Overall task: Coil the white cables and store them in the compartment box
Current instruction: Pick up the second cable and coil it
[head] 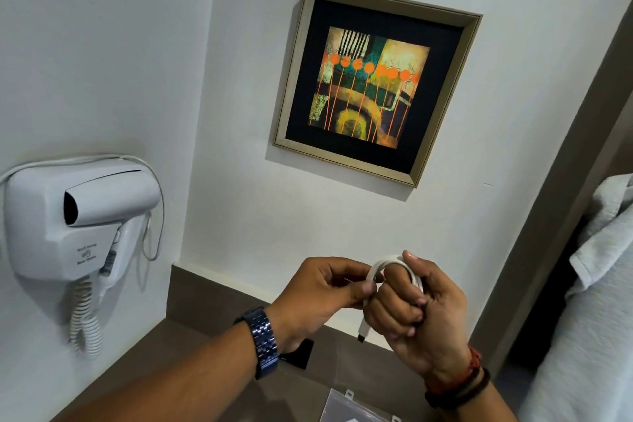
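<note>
A white cable (380,265) is looped in a small coil, held up in front of the wall above the counter. My right hand (416,315) grips the coil, with its loops running over the thumb and index finger. My left hand (322,295) pinches the coil's left side between thumb and fingers. One plug end (362,331) hangs down below the hands. The clear plastic compartment box (346,408) lies on the counter at the bottom edge, only its lid corner showing.
A grey-brown counter (191,346) runs along the wall with a black object (298,355) on it. A white wall-mounted hair dryer (75,216) with a curly cord hangs at left. A framed picture (373,86) hangs above. White towels (596,284) are at right.
</note>
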{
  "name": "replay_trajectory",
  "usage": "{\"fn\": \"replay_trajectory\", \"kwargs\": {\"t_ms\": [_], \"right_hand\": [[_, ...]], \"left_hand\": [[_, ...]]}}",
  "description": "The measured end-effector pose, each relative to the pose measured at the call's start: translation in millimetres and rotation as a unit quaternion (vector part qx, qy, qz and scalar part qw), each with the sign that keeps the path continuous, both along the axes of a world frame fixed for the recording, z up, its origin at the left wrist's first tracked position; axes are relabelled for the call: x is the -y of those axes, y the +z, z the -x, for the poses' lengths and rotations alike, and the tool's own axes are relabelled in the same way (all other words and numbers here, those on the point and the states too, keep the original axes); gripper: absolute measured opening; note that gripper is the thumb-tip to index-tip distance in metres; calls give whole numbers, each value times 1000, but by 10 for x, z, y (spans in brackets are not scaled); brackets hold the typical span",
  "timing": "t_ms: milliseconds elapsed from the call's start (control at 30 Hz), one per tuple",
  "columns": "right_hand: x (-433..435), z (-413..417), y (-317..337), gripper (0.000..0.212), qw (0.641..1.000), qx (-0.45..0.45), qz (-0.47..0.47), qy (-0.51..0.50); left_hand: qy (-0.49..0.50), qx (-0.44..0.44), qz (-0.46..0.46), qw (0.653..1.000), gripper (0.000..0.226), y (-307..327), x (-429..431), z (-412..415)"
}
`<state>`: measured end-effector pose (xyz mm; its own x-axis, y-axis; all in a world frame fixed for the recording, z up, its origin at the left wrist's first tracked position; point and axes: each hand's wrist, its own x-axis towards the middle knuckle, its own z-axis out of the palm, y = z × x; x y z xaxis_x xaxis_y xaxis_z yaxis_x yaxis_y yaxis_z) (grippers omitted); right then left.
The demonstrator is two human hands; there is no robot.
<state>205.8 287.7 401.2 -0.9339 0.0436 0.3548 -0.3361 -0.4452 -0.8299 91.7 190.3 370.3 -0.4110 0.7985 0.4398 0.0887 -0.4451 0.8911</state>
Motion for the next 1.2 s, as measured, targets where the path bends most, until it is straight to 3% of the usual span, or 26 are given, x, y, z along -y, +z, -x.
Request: {"fn": "replay_trajectory", "kwargs": {"t_ms": [267, 533, 833, 1200], "right_hand": [[-91, 19, -156, 44, 986, 60, -85, -133], [-257, -123, -395, 36, 950, 110, -134, -262], [-465, -255, -606, 31, 917, 144, -203, -311], [-649, -330, -906, 25, 917, 223, -206, -259]], "left_hand": [[53, -27, 43, 997, 14, -119, -124, -52], [61, 47, 73, 994, 12, -339, -292, -4], [-81, 244, 21, 966, 19, -656, -456, 26], [-227, 251, 84, 937, 15, -1026, -476, 227]]}}
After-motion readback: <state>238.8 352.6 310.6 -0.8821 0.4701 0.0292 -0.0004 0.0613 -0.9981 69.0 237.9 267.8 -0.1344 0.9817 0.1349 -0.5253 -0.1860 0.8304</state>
